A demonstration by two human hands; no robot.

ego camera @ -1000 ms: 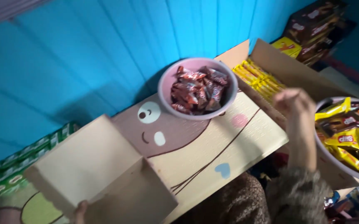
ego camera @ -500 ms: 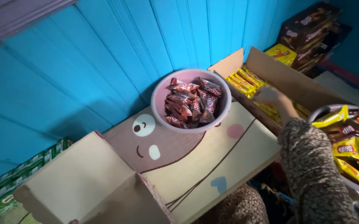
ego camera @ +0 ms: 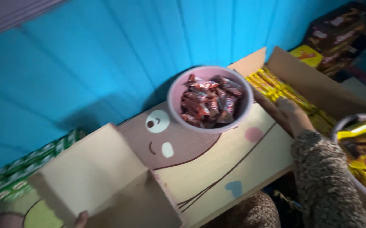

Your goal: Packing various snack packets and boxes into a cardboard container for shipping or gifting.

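My right hand [ego camera: 289, 109] reaches into an open cardboard box [ego camera: 314, 84] at the right and rests on the rows of yellow snack packets [ego camera: 276, 86] inside; blur hides whether its fingers close on one. Its arm wears a speckled brown sleeve [ego camera: 324, 177]. Only a thumb of my left hand [ego camera: 81, 219] shows at the bottom edge, gripping the rim of a plain open cardboard box [ego camera: 94, 173]. A pink bowl [ego camera: 178, 86] full of red-brown wrapped sweets [ego camera: 210, 101] stands between the two boxes, on a low table [ego camera: 233, 156] printed with a cartoon face.
A blue plank wall [ego camera: 107, 63] runs behind the table. A second bowl [ego camera: 362, 145] of yellow and brown packets sits at the right edge. Dark brown cartons [ego camera: 343, 36] are stacked at the top right, and green packs [ego camera: 26, 169] lie at the left.
My right hand came down from above the table edge into the box of yellow packets and has shifted a little nearer. The view has swung slightly; my left hand keeps its hold.
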